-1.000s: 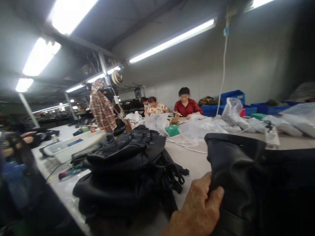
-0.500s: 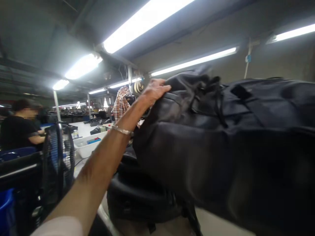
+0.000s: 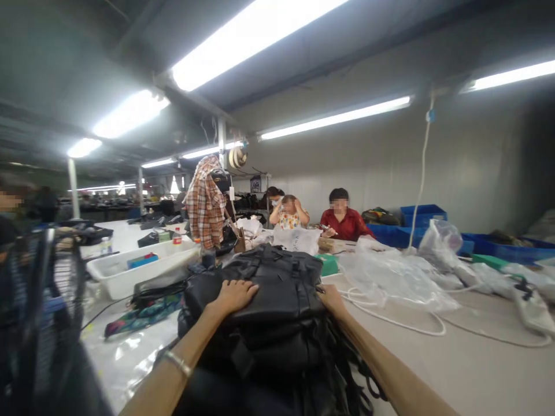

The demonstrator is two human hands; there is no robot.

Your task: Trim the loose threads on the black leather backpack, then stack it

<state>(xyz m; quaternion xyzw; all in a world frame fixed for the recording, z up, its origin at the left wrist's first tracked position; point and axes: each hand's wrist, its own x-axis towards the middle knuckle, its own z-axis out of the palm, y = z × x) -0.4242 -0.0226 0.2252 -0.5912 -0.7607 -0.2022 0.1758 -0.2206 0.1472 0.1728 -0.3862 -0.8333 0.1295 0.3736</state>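
A pile of black backpacks (image 3: 273, 283) stands in front of me on the table, straps and cords dangling at its right side. My left hand (image 3: 236, 296), with a bracelet on the wrist, lies on the top backpack's upper face, fingers stretched out over the dark material. At the right edge of the same backpack is my right hand (image 3: 332, 299), its fingers closed round the edge and partly hidden by it. Where one backpack ends and the one under it begins is hard to make out.
Left of the pile are a white bin (image 3: 143, 263), dark floral fabric (image 3: 147, 315) and a fan (image 3: 39, 323). Clear plastic bags (image 3: 394, 277) and a white cable (image 3: 403, 323) lie right. Co-workers sit beyond, one in a red shirt (image 3: 347, 224); blue crates (image 3: 422, 215) stand behind.
The large black backpack, raised across my view before, has come down onto the pile. My left hand has lowered with it, and my right hand has come into view at the right edge.
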